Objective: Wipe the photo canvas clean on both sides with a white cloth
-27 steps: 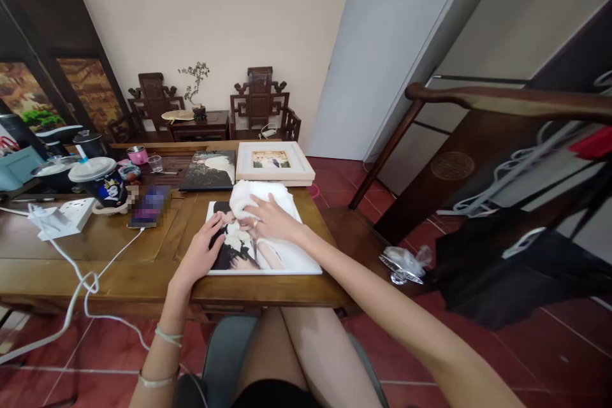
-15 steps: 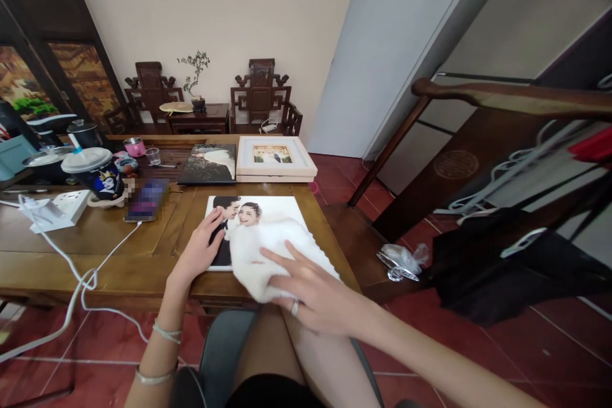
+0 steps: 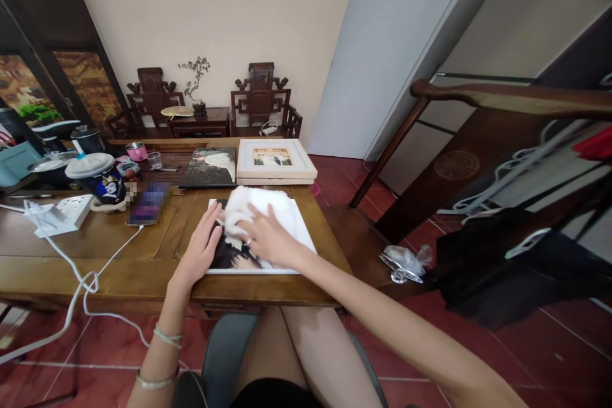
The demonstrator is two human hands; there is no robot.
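A photo panel (image 3: 222,257) with white edges lies flat near the front edge of the wooden table. My left hand (image 3: 203,247) rests on its left side, fingers stretched out and holding nothing. Over the panel's upper middle, my right hand (image 3: 270,237) presses a fluffy white cloth (image 3: 281,200), with some fingers spread and others bent into the fabric. The cloth and hand hide most of the pictured couple. A dark part of the print shows below them.
Behind the panel lie a dark photo print (image 3: 208,169) and a pale framed picture (image 3: 277,171). Leftward are a lidded cup (image 3: 102,182), a phone (image 3: 149,204) on a cable and a white power strip (image 3: 64,217). A wooden chair (image 3: 454,159) stands at right.
My right hand has pushed the cloth up and left across the panel, uncovering its lower part and covering the faces. My left hand stays at the left edge.
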